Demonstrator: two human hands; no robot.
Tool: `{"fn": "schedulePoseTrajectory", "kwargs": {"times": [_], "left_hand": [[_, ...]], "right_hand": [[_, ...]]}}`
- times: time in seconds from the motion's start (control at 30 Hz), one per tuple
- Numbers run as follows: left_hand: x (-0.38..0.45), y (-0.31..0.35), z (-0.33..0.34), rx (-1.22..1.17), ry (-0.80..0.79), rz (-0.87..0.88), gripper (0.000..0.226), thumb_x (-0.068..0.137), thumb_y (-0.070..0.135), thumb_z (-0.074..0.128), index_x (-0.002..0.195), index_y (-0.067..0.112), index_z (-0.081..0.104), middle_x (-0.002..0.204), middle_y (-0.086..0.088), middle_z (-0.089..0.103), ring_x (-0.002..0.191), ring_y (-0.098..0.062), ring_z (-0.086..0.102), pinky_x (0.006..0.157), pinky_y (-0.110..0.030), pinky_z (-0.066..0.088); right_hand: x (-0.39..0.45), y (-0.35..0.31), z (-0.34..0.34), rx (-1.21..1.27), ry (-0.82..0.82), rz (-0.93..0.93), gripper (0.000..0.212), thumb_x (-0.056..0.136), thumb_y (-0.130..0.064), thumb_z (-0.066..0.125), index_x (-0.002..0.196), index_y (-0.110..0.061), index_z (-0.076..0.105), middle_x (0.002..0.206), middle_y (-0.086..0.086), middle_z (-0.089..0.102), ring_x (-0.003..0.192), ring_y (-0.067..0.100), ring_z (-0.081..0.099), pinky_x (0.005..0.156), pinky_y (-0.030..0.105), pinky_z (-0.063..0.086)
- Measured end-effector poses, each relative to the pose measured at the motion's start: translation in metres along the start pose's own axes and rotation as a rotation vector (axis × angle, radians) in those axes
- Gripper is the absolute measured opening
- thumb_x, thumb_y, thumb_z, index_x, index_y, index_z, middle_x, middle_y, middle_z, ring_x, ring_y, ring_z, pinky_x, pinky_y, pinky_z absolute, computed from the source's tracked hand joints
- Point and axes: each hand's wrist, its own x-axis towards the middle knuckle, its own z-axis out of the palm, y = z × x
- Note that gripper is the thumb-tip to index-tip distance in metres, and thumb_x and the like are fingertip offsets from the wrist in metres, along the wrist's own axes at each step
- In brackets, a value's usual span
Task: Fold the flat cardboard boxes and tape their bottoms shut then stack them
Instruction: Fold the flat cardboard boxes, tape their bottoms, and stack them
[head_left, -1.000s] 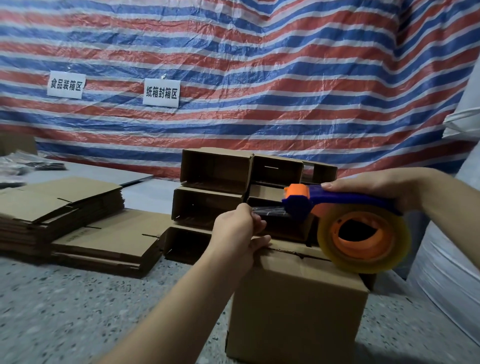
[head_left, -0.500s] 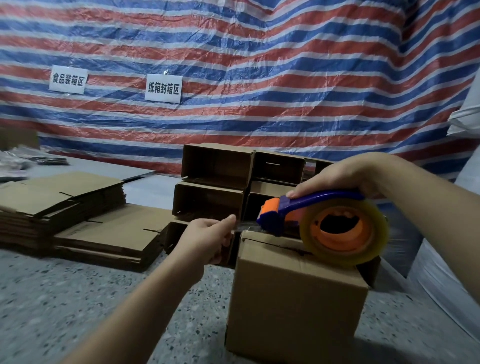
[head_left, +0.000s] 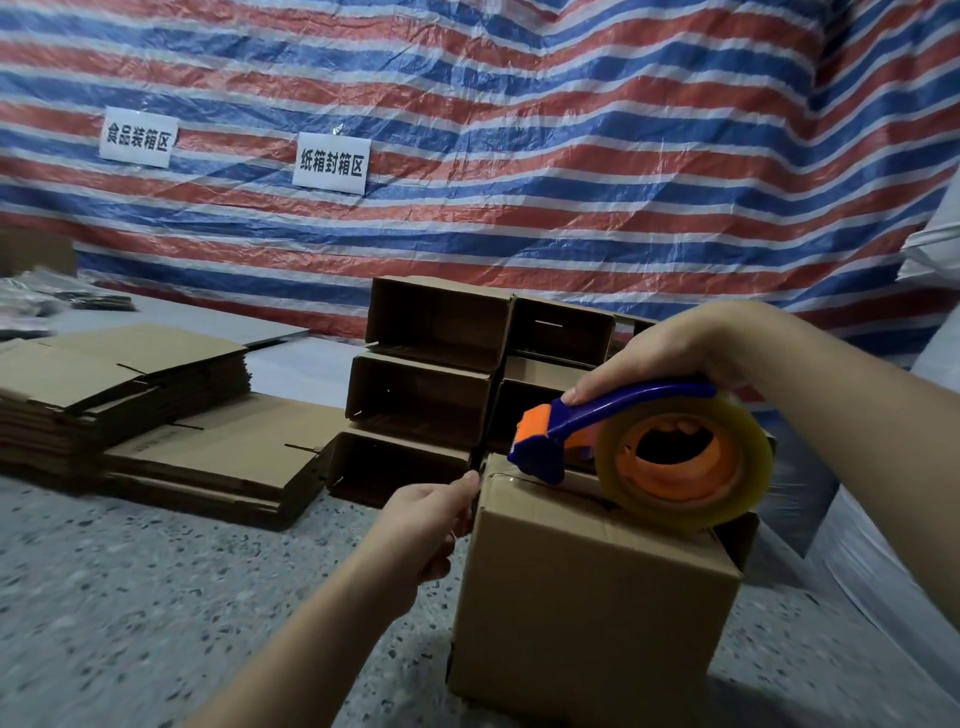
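Taping step: right hand (head_left: 670, 353) grips the dispenser (head_left: 639, 447) atop the box (head_left: 587, 587), left hand (head_left: 428, 514) pinches tape at its far edge; next, drag across the seam.

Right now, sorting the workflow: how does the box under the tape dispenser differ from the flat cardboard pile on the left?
The box under the tape dispenser is folded up into a cube; the flat cardboard pile lies unfolded in sheets. The box stands alone beneath both hands; the pile is many layers, untouched. Both are plain brown cardboard on the speckled floor.
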Motion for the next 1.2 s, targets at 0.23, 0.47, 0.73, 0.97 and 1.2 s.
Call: {"fn": "schedulePoseTrajectory", "kwargs": {"times": [0.23, 0.47, 0.73, 0.97, 1.2], "left_hand": [[-0.003, -0.004, 0.006, 0.119, 0.055, -0.012, 0.049, 0.089, 0.065, 0.050, 0.079, 0.019, 0.062, 0.061, 0.002, 0.048, 0.051, -0.010, 0.038, 0.048, -0.022, 0.031], [-0.020, -0.019, 0.014, 0.144, 0.211, 0.286, 0.056, 0.094, 0.062, 0.033, 0.138, 0.029, 0.043, 0.139, 0.013, 0.046, 0.116, -0.002, 0.046, 0.092, -0.023, 0.039], [-0.044, -0.009, 0.033, 0.208, -0.007, 0.325, 0.090, 0.070, 0.076, 0.037, 0.152, 0.041, 0.022, 0.151, 0.013, 0.038, 0.123, -0.001, 0.037, 0.109, -0.032, 0.035], [-0.035, 0.000, 0.019, 0.676, 0.069, 0.537, 0.063, 0.094, 0.064, 0.039, 0.150, 0.050, 0.016, 0.153, 0.034, 0.008, 0.142, 0.005, 0.014, 0.118, -0.032, 0.020], [-0.030, 0.011, 0.009, 1.182, 0.176, 0.729, 0.071, 0.087, 0.074, 0.008, 0.146, 0.045, 0.034, 0.158, 0.024, 0.022, 0.147, 0.001, 0.009, 0.115, -0.027, 0.016]], "right_hand": [[0.001, -0.001, 0.001, -0.005, -0.007, -0.004, 0.076, 0.051, -0.068, 0.075, 0.111, -0.021, 0.064, 0.084, 0.004, 0.079, 0.067, 0.015, 0.075, 0.059, 0.024, 0.058], [-0.002, -0.006, 0.004, 0.012, -0.021, 0.019, 0.065, 0.067, -0.064, 0.074, 0.112, -0.018, 0.065, 0.084, 0.004, 0.078, 0.066, 0.015, 0.074, 0.062, 0.023, 0.058], [-0.002, -0.004, 0.004, 0.005, -0.008, 0.011, 0.065, 0.061, -0.064, 0.072, 0.108, -0.020, 0.062, 0.075, 0.002, 0.078, 0.061, 0.013, 0.074, 0.055, 0.021, 0.057], [-0.001, 0.000, 0.002, 0.034, 0.001, 0.026, 0.056, 0.078, -0.065, 0.070, 0.109, -0.019, 0.063, 0.079, 0.003, 0.078, 0.065, 0.014, 0.075, 0.061, 0.023, 0.059], [-0.001, 0.000, -0.003, 0.007, -0.001, 0.022, 0.064, 0.068, -0.068, 0.074, 0.108, -0.019, 0.066, 0.075, 0.003, 0.078, 0.061, 0.013, 0.074, 0.052, 0.022, 0.056]]}}
